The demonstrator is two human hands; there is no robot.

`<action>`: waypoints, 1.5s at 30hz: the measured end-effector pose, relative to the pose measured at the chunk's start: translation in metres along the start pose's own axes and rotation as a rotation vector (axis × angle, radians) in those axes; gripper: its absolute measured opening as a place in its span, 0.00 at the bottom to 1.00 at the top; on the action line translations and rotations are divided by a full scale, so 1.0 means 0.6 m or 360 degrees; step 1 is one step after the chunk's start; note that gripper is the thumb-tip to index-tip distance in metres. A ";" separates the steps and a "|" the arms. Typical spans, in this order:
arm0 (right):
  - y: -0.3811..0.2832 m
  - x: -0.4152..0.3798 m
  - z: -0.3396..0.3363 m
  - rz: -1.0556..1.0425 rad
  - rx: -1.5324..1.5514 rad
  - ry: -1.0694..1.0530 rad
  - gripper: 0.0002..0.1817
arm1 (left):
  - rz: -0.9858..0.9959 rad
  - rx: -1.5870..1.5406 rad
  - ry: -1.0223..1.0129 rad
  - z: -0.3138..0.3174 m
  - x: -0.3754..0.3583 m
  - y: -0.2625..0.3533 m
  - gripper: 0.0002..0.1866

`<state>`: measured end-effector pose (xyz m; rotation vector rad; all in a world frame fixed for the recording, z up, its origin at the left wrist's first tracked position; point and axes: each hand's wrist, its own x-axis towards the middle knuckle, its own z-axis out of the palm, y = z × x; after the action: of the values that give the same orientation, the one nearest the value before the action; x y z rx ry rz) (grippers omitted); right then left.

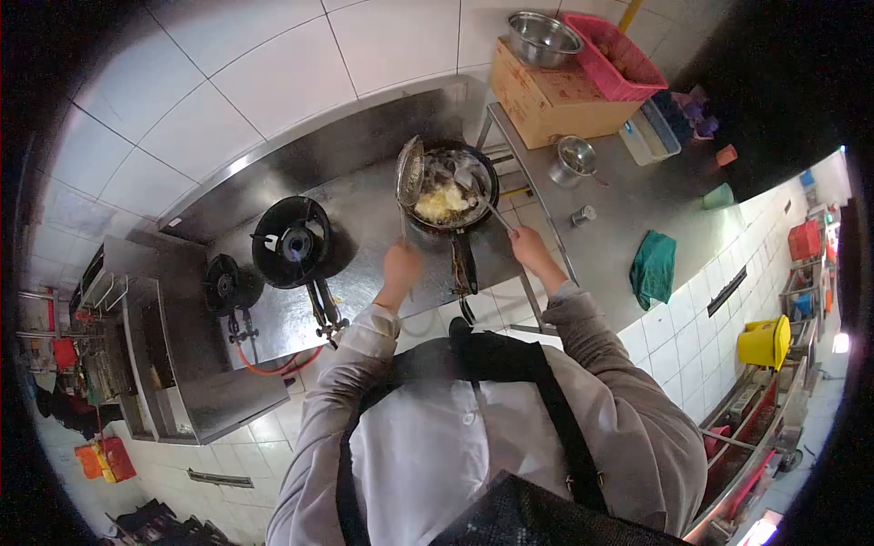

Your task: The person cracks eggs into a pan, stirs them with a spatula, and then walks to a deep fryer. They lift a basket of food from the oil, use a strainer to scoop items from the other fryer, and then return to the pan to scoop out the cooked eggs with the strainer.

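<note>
The person's left hand (401,266) was closed around the thin handle of a round wire-mesh metal strainer (410,170), which stood tilted on edge against the left rim of a round black wok (482,168) on the steel stove top. The right hand (528,246) gripped the slim metal shaft of a ladle (475,189), whose bowl reached into the wok above a lumpy pale-yellow heap of food (440,202). The wok's dark handle pointed back toward the person, between the two hands. To the left, a black ring-shaped gas burner (293,241) stood bare on the brushed steel counter (364,205). To the right, on a flat steel table, a crumpled green cloth (653,267) lay well apart from a small shiny lidded metal pot (574,160) and a brown cardboard box (546,96) bearing a round steel bowl (543,38)
</note>
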<state>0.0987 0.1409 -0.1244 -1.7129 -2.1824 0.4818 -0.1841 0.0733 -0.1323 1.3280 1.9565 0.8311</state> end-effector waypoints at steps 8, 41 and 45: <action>0.011 -0.023 -0.024 0.1217 0.2013 -0.0874 0.13 | 0.0025 0.0116 0.0052 0.022 0.011 -0.039 0.10; -0.077 -0.080 0.046 0.0160 0.0902 -0.0142 0.15 | -0.0153 -0.0143 -0.0077 -0.012 -0.074 0.011 0.09; -0.085 -0.088 0.068 -0.0154 0.0465 0.0182 0.15 | -0.0340 -0.0612 -0.0076 -0.034 -0.097 0.052 0.11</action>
<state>0.0483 0.0757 -0.1399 -1.4378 -1.9915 0.6263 -0.1655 0.0247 -0.0871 0.8906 1.7527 0.9974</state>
